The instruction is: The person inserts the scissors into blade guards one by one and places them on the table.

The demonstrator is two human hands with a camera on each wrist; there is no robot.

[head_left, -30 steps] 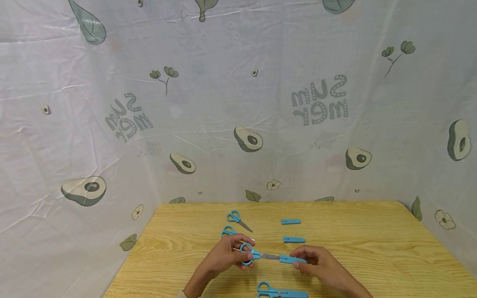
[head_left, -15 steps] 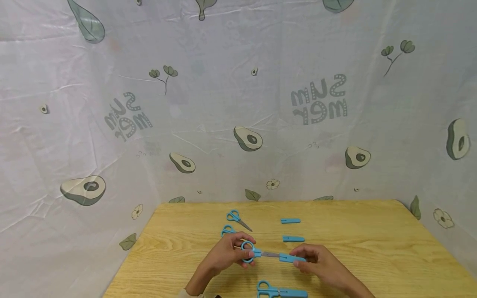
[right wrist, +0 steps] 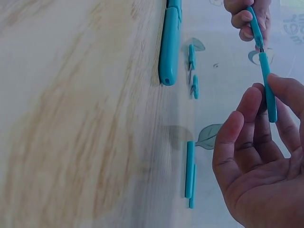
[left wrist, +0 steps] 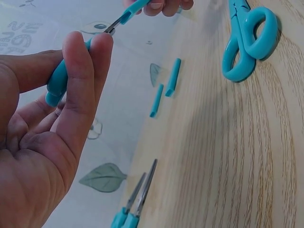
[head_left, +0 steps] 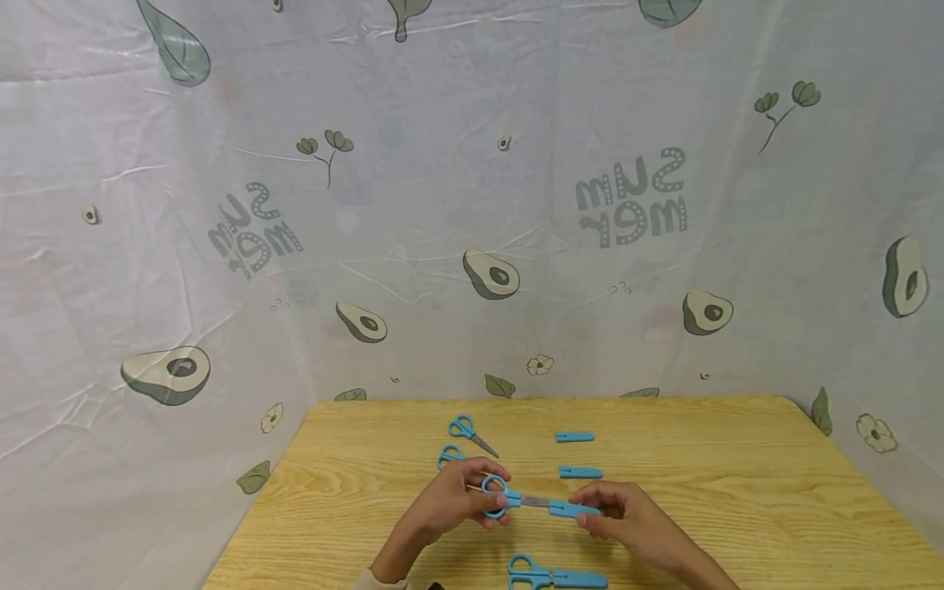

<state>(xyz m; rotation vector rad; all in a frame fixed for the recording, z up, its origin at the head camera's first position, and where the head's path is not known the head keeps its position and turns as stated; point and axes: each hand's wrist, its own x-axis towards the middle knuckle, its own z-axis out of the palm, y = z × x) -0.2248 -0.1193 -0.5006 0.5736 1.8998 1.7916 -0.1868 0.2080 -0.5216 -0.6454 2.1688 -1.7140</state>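
My left hand (head_left: pixel 459 496) pinches the blue handles of a pair of scissors (head_left: pixel 512 499) above the table. The tip of its metal blades sits inside a blue blade cover (head_left: pixel 565 509), and a short stretch of blade shows between handles and cover. My right hand (head_left: pixel 627 520) pinches that cover between thumb and fingers; the right wrist view shows the grip on the cover (right wrist: pixel 269 95) from the side. Close to me, below both hands, lies another pair of scissors (head_left: pixel 531 574) with a cover over its blades.
Beyond my left hand lie two uncovered scissors, the far one (head_left: pixel 463 427) in full view and the nearer one (head_left: pixel 450 456) partly hidden by the hand. Two loose blue covers, a far one (head_left: pixel 574 437) and a nearer one (head_left: pixel 580 473), lie on the wooden table (head_left: pixel 737 475).
The scissors in my left hand have shifted slightly right and away from me, and the cover slightly left. Less of the blade shows between handles and cover.
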